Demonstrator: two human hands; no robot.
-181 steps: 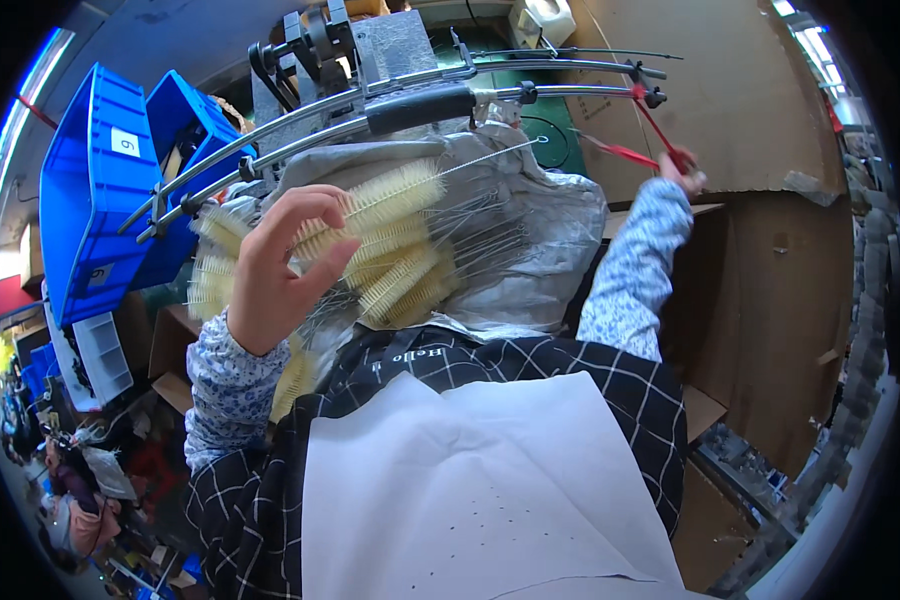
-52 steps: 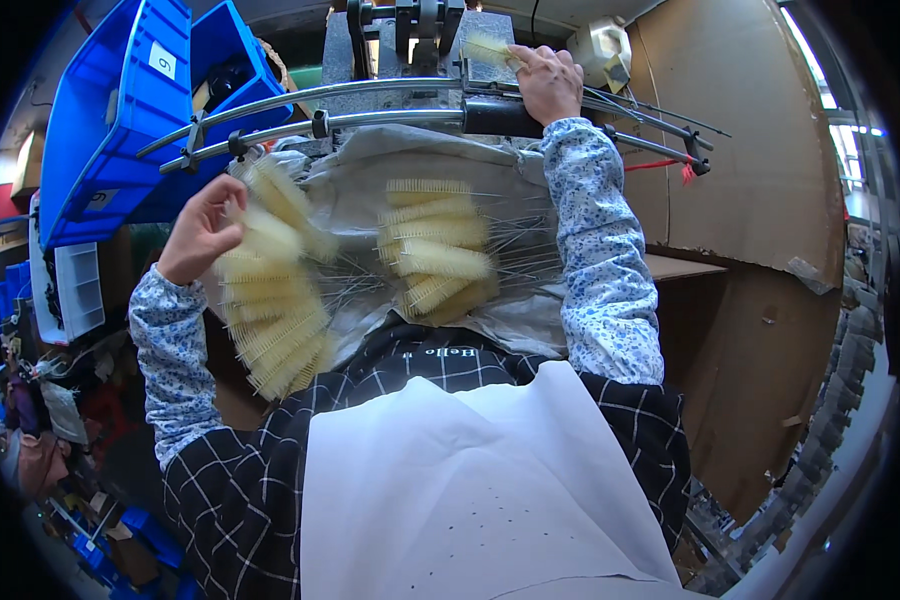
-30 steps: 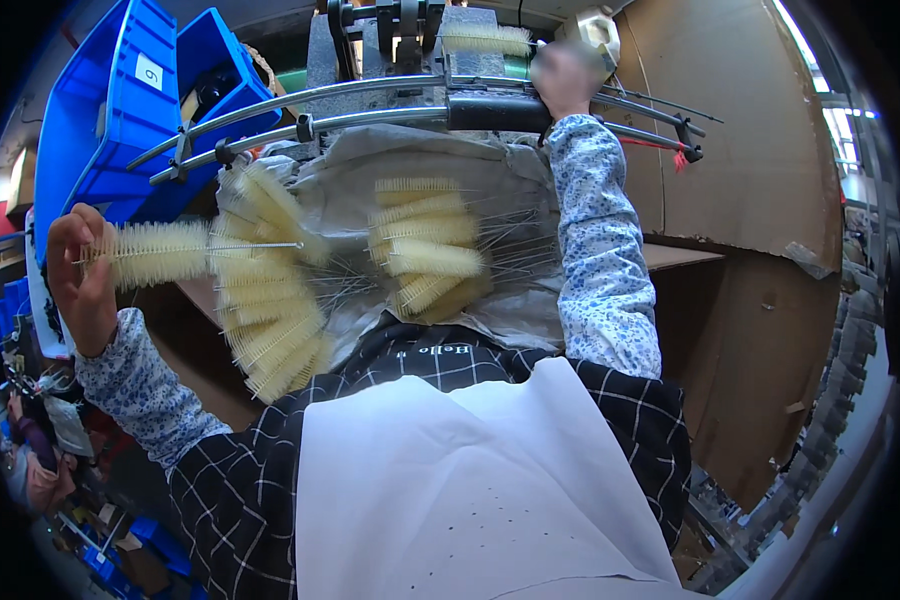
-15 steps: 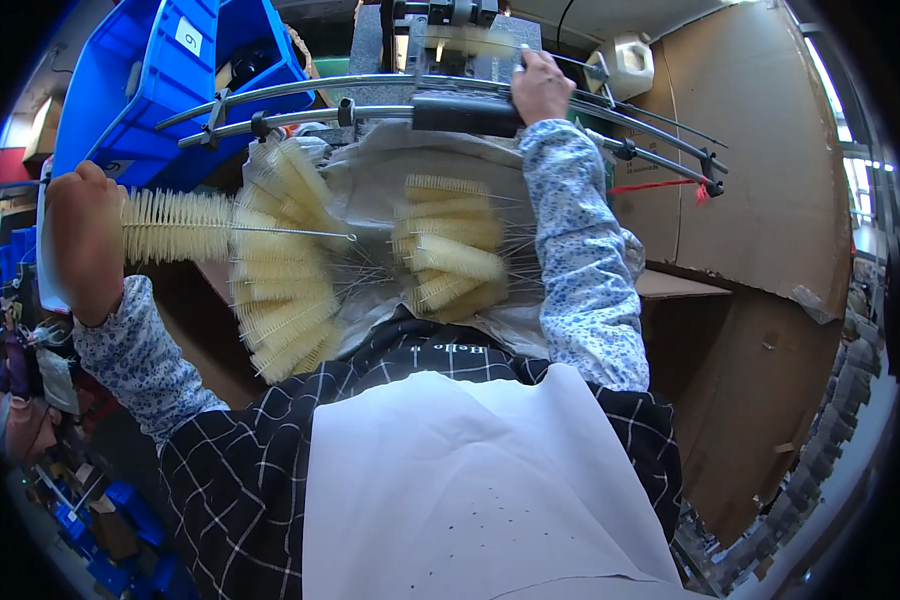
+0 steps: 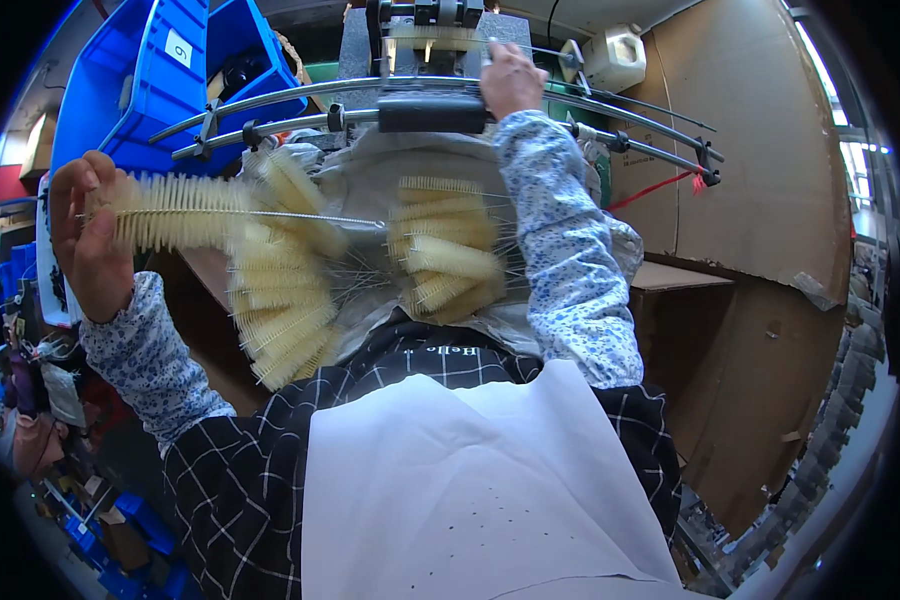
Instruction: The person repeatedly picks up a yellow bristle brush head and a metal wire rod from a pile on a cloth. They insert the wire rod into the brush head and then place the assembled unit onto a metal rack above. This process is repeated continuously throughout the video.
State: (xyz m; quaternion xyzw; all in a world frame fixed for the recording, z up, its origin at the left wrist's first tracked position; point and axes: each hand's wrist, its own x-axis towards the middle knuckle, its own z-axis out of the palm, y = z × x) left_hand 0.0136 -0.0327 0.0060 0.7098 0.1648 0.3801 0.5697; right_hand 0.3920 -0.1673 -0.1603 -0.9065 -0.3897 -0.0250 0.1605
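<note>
My left hand [image 5: 92, 225], at the far left, pinches the bristle end of a cream bottle brush [image 5: 185, 212]. Its twisted wire stem points right and ends in a small loop over the brush piles. My right hand [image 5: 512, 82] is closed at the right end of a sliding carriage with a black roller [image 5: 432, 114]; what its fingers grip is hidden. Just left of those fingers, another cream brush [image 5: 432, 42] lies in the machine [image 5: 425, 12], its wire running right. Between my arms lie a left brush pile [image 5: 285, 290] and a right brush pile [image 5: 445, 245].
Two curved metal rails [image 5: 315, 121] cross in front of the machine. Blue bins [image 5: 130, 100] stand at upper left. To the right are large cardboard sheets [image 5: 740, 150], a white jug [image 5: 615, 58] and a red string [image 5: 660, 190] tied to the rail end.
My left hand has turned so its fingers show, and the brush's loop end has moved right and slightly up. My right hand and the carriage appear farther left; the view has shifted slightly too.
</note>
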